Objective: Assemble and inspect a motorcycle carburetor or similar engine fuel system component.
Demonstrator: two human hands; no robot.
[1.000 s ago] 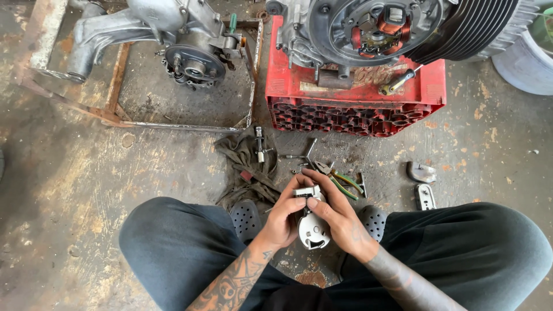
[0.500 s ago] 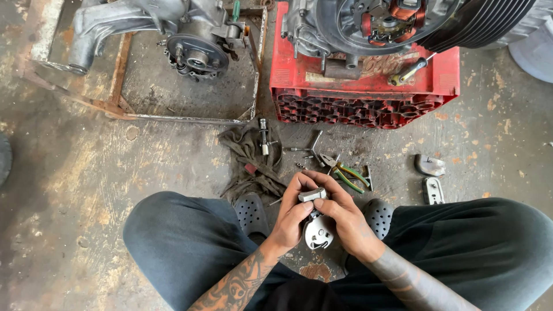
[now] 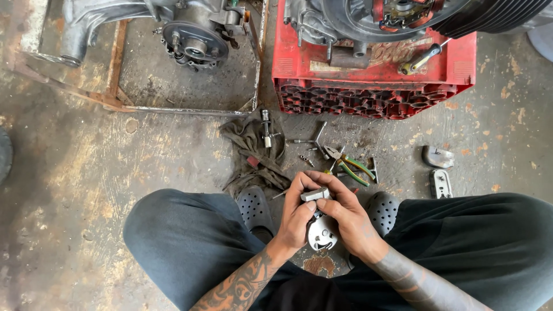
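I squat on a stained concrete floor, both hands together between my knees. My left hand [image 3: 297, 214] and my right hand [image 3: 345, 214] both grip a small silver metal engine part [image 3: 320, 229], rounded at the bottom with a small block at its top. Fingers of both hands wrap over its upper end and hide most of it. Green-handled pliers [image 3: 352, 169] lie on the floor just beyond my fingers.
A dirty rag [image 3: 251, 151] with a socket tool [image 3: 266, 130] lies ahead. A red plastic crate [image 3: 368, 80] carries a finned engine [image 3: 403, 14]. Another engine case [image 3: 190, 35] sits in a rusty metal frame [image 3: 115, 102]. Two small metal parts [image 3: 439, 168] lie at right.
The view has shifted slightly, with the crate and engines sliding toward the top edge. My hands stay closed on the metal part, with only small finger movements.
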